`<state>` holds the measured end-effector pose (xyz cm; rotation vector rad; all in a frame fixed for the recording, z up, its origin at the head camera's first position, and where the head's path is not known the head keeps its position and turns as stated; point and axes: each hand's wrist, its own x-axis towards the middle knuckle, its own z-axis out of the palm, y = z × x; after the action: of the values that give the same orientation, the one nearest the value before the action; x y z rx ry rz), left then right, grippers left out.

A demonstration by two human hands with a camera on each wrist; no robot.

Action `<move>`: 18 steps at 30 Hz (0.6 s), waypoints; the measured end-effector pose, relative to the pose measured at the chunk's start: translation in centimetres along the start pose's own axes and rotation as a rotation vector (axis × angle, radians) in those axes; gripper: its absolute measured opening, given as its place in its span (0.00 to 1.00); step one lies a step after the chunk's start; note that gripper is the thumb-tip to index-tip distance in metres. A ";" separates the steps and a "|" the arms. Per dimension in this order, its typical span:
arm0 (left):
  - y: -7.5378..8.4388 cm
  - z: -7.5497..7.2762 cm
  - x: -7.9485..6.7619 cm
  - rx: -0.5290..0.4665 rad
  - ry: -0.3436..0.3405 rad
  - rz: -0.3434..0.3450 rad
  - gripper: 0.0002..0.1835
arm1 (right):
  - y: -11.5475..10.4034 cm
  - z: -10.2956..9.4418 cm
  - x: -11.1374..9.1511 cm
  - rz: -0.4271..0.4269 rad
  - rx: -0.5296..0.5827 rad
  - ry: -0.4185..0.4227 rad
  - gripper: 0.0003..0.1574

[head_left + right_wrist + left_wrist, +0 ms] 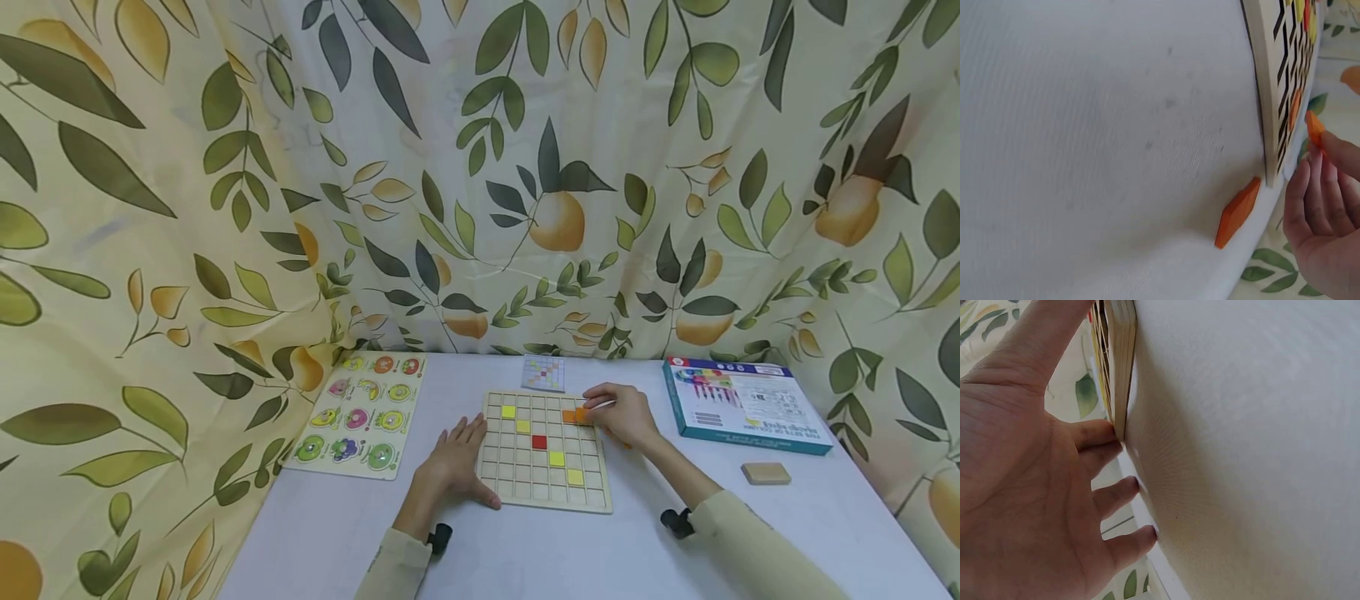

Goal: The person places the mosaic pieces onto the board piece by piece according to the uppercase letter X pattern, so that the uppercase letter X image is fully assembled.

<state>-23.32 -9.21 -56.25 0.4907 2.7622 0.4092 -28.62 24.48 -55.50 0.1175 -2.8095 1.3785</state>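
My beige sleeves [757, 546] foremost; my spread left hand [454, 461] touches the gridded wooden board [551, 496]; my right hand [628, 414] pinches an orange tile [1314, 127], apparently just above it.

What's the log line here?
left grip: spread at left edge of board | right grip: pinching orange tile near board's far-right corner | loose orange tile: on table beside board

In my head view, the square wooden grid board [528, 469] lies low centre on the white-clothed bench [562, 554], the rectangular cream fruit-picture board [365, 432] to its left, the small square lilac card [543, 373] behind, the flat rectangular teal box [746, 407] right, the tan rectangular block [766, 474] before that box.
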 end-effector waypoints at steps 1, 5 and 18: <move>0.0 0.0 0.0 0.001 -0.002 -0.002 0.78 | -0.2 0.2 0.0 -0.005 -0.002 -0.004 0.20; 0.1 -0.2 -0.1 -0.015 -0.005 -0.007 0.78 | -0.8 1.2 -0.1 -0.010 0.016 -0.017 0.18; 0.2 -0.5 -0.2 -0.008 -0.005 0.004 0.77 | -1.2 3.6 -0.2 -0.018 0.062 -0.059 0.15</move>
<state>-23.20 -9.20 -55.70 0.4942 2.7546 0.4196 -28.27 20.90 -56.75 0.1862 -2.8060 1.4830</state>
